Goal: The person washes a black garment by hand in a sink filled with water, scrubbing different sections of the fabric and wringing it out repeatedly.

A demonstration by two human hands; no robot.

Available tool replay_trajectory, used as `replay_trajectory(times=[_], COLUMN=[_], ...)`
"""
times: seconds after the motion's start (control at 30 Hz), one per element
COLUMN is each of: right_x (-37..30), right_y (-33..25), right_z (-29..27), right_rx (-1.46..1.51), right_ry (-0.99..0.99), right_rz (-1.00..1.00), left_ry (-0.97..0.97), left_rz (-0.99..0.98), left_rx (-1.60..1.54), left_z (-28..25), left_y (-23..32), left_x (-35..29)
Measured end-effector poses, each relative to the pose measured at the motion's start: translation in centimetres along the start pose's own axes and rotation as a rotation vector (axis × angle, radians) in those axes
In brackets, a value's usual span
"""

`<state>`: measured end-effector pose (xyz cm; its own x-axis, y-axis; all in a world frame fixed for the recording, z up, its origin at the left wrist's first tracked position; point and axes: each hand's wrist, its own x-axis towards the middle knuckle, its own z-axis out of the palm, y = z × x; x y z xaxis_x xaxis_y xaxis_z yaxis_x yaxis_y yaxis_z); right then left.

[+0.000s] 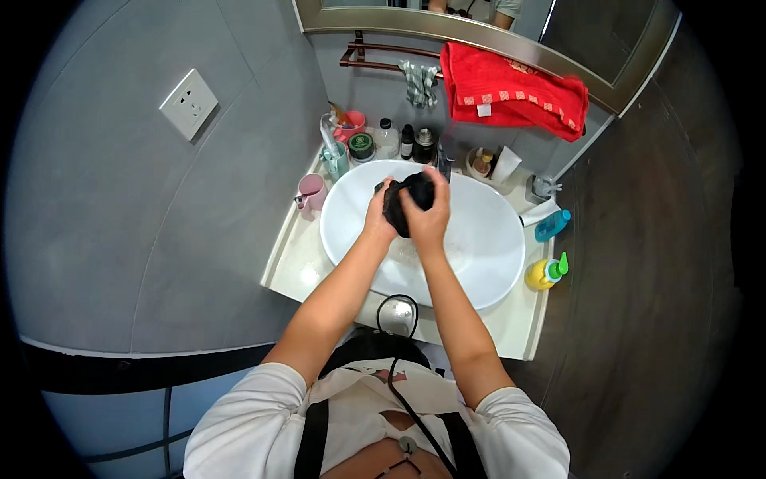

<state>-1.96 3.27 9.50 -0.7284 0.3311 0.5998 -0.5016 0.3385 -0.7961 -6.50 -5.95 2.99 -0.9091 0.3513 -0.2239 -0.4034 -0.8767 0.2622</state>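
Over the white oval basin (491,247), a bunched black cloth item (396,212) is gripped between my two hands; its exact kind does not show. My left hand (378,215) wraps the item's left side. From the right, my right hand (432,215) presses on it, thumb and fingers curled round the dark fabric. Small specks and a little water lie on the basin's bottom beneath. A dark faucet (445,164) stands at the basin's back rim, partly hidden by my right hand.
Bottles and jars, including a green-lidded jar (361,146), crowd the counter's back. A pink cup (311,192) stands left; a yellow pump bottle (546,273) and a blue bottle (552,226) are at right. A red towel (511,92) hangs from a rail below the mirror.
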Motion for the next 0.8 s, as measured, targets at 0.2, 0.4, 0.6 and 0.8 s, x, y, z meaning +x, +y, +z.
replay_trajectory(times=[0.2, 0.4, 0.6, 0.8], right_x=[-2.3, -0.5, -2.3, 0.5], right_y=[0.8, 4.0, -2.2, 2.1], right_z=[0.5, 1.0, 4.7, 2.5], right_rx=[-0.127, -0.07, -0.151, -0.077], right_ry=[-0.034, 0.098, 0.107, 0.313], right_rz=[-0.084, 0.173, -0.008, 0.315], left_ry=[0.049, 0.24, 0.015, 0.251], left_rz=[-0.048, 0.011, -0.293, -0.102], left_rx=[0.15, 0.283, 0.077, 0.497], left_z=[0.6, 3.2, -0.3, 3.5], left_y=[-1.2, -1.6, 1.7, -0.3], left_x=[-0.4, -0.2, 0.9, 0.9])
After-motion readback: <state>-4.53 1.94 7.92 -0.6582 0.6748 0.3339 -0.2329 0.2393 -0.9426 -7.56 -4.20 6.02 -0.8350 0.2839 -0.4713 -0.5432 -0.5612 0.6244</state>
